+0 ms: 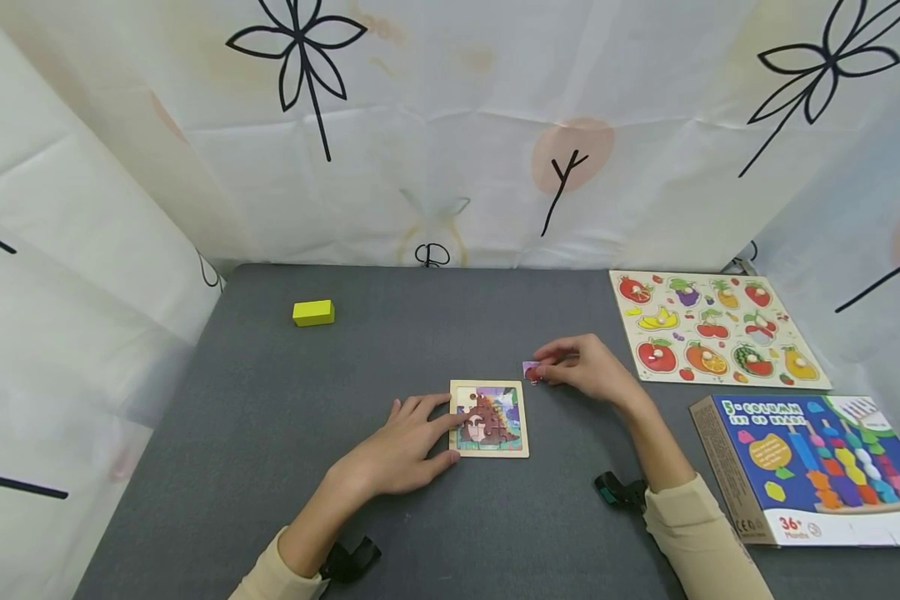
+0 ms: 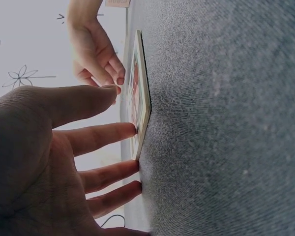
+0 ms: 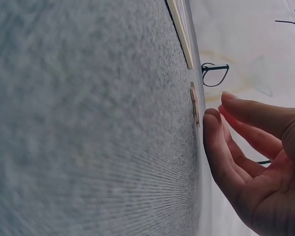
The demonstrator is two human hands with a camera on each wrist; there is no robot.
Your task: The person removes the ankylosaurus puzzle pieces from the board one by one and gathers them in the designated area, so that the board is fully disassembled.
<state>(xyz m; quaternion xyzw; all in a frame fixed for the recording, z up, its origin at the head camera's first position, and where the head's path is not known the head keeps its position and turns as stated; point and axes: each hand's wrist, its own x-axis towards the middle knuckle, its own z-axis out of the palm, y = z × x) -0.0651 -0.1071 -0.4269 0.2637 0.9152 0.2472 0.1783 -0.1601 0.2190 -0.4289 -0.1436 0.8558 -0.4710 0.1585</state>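
Note:
A small square jigsaw puzzle (image 1: pixel 489 419) in a pale wooden frame lies on the grey table, its picture mostly filled in. My left hand (image 1: pixel 412 442) rests at its left side with fingers spread; one fingertip reaches onto the picture and others touch the frame edge. To the upper right of the frame, a purple and red jigsaw piece (image 1: pixel 529 372) lies flat on the table. Close over that piece is my right hand (image 1: pixel 581 367), fingers loosely bent. The right wrist view shows the piece (image 3: pixel 194 104) on the cloth, the fingertips just short of it.
A yellow block (image 1: pixel 313 313) sits at the back left. On the right are a fruit puzzle board (image 1: pixel 720 333) and, nearer, a blue toy box (image 1: pixel 817 471). White patterned cloth (image 1: pixel 435 150) hangs behind the table and along both sides.

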